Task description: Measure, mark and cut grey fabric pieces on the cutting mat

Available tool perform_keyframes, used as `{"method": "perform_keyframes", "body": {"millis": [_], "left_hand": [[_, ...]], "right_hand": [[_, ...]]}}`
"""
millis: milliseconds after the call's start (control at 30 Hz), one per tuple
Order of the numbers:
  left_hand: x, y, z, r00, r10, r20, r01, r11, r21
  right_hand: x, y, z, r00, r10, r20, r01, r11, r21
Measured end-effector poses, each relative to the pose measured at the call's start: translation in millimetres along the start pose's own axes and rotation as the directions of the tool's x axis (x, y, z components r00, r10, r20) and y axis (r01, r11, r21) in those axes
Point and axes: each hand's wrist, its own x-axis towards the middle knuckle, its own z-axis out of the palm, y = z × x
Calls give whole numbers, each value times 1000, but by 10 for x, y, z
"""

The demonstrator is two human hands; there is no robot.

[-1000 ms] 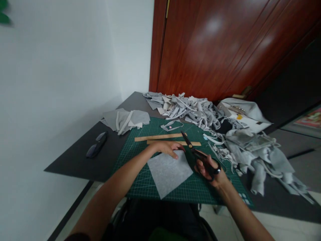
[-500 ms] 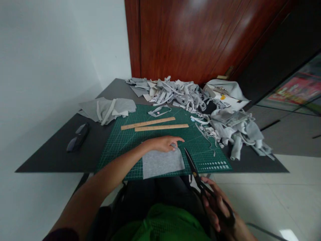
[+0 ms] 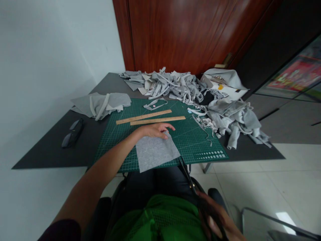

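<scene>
Grey cloth [image 3: 156,152] just below the centre of the frame, spread on the green cutting mat [image 3: 195,139], with lower left corner reaching the mat's bottom edge. Likely very light, soft and limp, apt to wrinkle or shift sideways rather than keep a shape; probably not slippery, and hardly fragile. Best pinched at a corner or pressed flat near an edge, with spread fingers against bunching. In looks, pale and faintly mottled, roughly four-sided, mostly flat. Over the top edge, the left hand [image 3: 155,130], with thumb and forefinger visibly apart; cannot tell whether gripping with the hidden fingers. Beside the lower right corner, the tip of the black scissors [image 3: 186,171], perhaps touching, too close to say. Around the handles, toward the lower right of the frame, the right hand [image 3: 216,214], clamped on and partly blurred. Just above the left hand, two wooden rulers [image 3: 157,121]. Farther out, a heap of grey scraps [image 3: 175,85] across the upper middle, and dark glasses [image 3: 72,134] at the left, on the desk [image 3: 40,154]
</scene>
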Motion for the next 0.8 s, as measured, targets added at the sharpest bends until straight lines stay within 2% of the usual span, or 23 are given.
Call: {"method": "perform_keyframes", "body": {"millis": [133, 233, 300, 400, 467, 533, 633, 800], "left_hand": [[12, 4, 32, 1000, -2, -11, 2, 1000, 15], [50, -19, 118, 998, 41, -53, -35, 994, 107], [73, -31, 180, 994, 74, -79, -59, 981, 185], [89, -29, 258, 992, 98, -83, -69, 951, 302], [86, -16, 289, 989, 131, -71, -92, 914, 395], [76, 4, 299, 981, 176, -75, -118, 864, 489], [55, 36, 281, 965, 241, -102, -133, 789, 599], [28, 95, 215, 943, 305, -132, -117, 676, 727]], "right_hand": [[-5, -83, 20, 998, 28, 50, -26, 999, -31], [-21, -126, 44, 996, 79, 33, -79, 997, -8], [-31, -93, 54, 997, 77, 7, -77, 996, 41], [-62, 12, 72, 999, 28, 30, -31, 994, 100], [-97, 59, 95, 999, 20, 31, -24, 991, 132], [-133, 47, 122, 998, 66, -20, -62, 986, 155], [-153, -74, 141, 986, 152, -70, -142, 982, 124], [-95, -294, 152, 977, 191, -94, -189, 982, 23]]}}
